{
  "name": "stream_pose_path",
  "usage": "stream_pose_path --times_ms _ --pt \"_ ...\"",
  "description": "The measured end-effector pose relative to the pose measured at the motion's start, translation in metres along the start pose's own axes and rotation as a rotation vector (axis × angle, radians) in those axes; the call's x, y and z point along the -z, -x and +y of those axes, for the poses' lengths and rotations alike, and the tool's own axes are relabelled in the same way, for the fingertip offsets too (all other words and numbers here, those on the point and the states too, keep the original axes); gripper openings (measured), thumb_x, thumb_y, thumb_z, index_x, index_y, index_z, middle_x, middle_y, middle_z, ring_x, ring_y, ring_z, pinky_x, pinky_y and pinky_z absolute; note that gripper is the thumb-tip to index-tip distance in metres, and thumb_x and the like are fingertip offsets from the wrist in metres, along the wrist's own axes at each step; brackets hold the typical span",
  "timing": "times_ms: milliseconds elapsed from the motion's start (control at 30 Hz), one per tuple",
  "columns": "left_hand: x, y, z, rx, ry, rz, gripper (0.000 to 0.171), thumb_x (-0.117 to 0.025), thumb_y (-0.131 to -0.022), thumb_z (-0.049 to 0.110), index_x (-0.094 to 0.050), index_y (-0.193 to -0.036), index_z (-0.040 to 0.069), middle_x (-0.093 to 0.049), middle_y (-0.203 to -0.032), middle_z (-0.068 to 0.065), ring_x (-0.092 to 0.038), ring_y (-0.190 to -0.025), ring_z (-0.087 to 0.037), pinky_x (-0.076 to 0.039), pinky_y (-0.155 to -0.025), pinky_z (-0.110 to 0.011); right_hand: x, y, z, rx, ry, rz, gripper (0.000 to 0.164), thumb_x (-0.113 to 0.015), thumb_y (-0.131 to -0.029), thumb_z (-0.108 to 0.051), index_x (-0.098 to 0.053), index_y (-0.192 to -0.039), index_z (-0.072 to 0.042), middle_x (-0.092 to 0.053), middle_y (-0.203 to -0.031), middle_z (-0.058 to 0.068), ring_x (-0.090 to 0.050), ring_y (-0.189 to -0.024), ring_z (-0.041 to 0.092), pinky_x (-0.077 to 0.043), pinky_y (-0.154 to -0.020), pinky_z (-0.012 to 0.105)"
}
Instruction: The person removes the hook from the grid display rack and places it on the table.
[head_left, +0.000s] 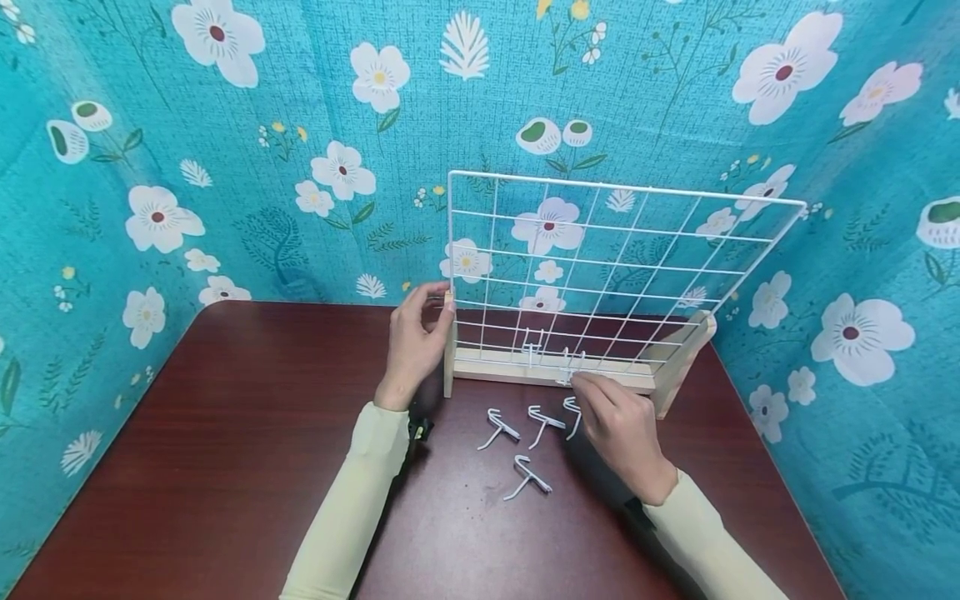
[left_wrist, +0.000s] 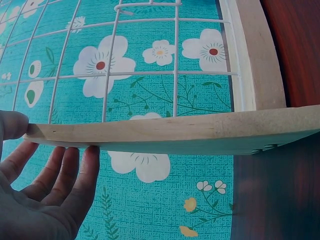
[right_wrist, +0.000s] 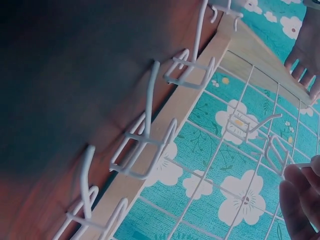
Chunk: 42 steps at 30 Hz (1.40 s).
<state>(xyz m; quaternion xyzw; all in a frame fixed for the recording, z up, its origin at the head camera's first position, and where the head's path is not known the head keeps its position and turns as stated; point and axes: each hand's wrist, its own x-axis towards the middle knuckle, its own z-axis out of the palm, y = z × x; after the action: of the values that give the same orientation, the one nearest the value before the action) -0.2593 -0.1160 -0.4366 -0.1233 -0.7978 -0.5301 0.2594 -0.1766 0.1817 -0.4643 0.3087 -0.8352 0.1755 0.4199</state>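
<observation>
A white wire grid (head_left: 622,250) stands upright in a wooden frame. My left hand (head_left: 417,337) holds the top of the frame's left side panel (head_left: 449,346), thumb on one face and fingers on the other, as the left wrist view shows. My right hand (head_left: 618,425) pinches the stem of a white wire hook (right_wrist: 278,154) right at the lower grid wires. Left of it, another hook (head_left: 532,346) hangs on the grid with its prong sticking out toward me. In the right wrist view, this hanging hook (right_wrist: 240,128) sits beside the held one.
Several loose wire hooks (head_left: 532,477) lie on the dark red table in front of the frame, close to my right hand. A wooden base bar (head_left: 495,367) joins the two side panels. Behind the table hangs a turquoise flowered cloth (head_left: 300,242).
</observation>
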Motion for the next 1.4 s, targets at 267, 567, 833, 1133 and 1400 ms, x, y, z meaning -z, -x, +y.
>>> stream_pose_path --times_ms 267,567,833,1133,1400 --pt "0.001 0.0 -0.001 0.001 -0.012 -0.002 0.026 -0.061 -0.095 0.022 -0.063 -0.121 0.02 -0.066 -0.115 -0.002 -0.067 -0.104 -0.013 -0.06 -0.07 -0.021 0.01 0.013 -0.003 0.001 -0.014 -0.003 0.019 -0.062 -0.087 -0.005 -0.074 -0.102 -0.006 -0.073 -0.096 0.006 -0.072 -0.081 0.02 -0.058 -0.063 0.041" --pt "0.001 0.002 -0.001 0.014 -0.022 -0.005 0.026 -0.06 -0.095 0.023 -0.063 -0.121 0.02 -0.066 -0.115 -0.002 -0.067 -0.104 -0.013 -0.06 -0.071 -0.021 0.016 0.024 -0.005 0.0 -0.019 -0.022 0.025 -0.052 -0.093 -0.011 -0.073 -0.104 -0.005 -0.073 -0.098 0.008 -0.072 -0.083 0.022 -0.058 -0.063 0.042" --pt "0.0 0.0 0.0 -0.004 -0.022 -0.001 0.027 -0.061 -0.095 0.023 -0.063 -0.121 0.019 -0.066 -0.116 -0.002 -0.067 -0.104 -0.014 -0.06 -0.069 -0.022 0.022 0.036 -0.007 -0.019 -0.032 -0.081 0.033 -0.051 -0.082 -0.002 -0.072 -0.107 -0.004 -0.073 -0.099 0.008 -0.071 -0.083 0.023 -0.058 -0.067 0.043" --pt "0.0 0.002 -0.002 -0.014 -0.014 -0.005 0.029 -0.059 -0.096 0.024 -0.062 -0.123 0.014 -0.065 -0.117 -0.004 -0.068 -0.104 -0.017 -0.061 -0.07 -0.026 0.022 0.045 -0.008 0.006 -0.024 -0.092 0.032 -0.046 -0.088 -0.007 -0.073 -0.105 -0.006 -0.073 -0.098 0.006 -0.071 -0.083 0.023 -0.058 -0.067 0.042" --pt "0.0 0.002 -0.001 -0.007 -0.013 -0.005 0.028 -0.059 -0.096 0.024 -0.062 -0.123 0.015 -0.065 -0.116 -0.003 -0.067 -0.104 -0.014 -0.06 -0.071 -0.022 0.022 0.048 -0.01 0.025 -0.027 -0.119 0.033 -0.042 -0.096 -0.014 -0.073 -0.102 -0.006 -0.072 -0.098 0.005 -0.072 -0.08 0.02 -0.058 -0.062 0.039"
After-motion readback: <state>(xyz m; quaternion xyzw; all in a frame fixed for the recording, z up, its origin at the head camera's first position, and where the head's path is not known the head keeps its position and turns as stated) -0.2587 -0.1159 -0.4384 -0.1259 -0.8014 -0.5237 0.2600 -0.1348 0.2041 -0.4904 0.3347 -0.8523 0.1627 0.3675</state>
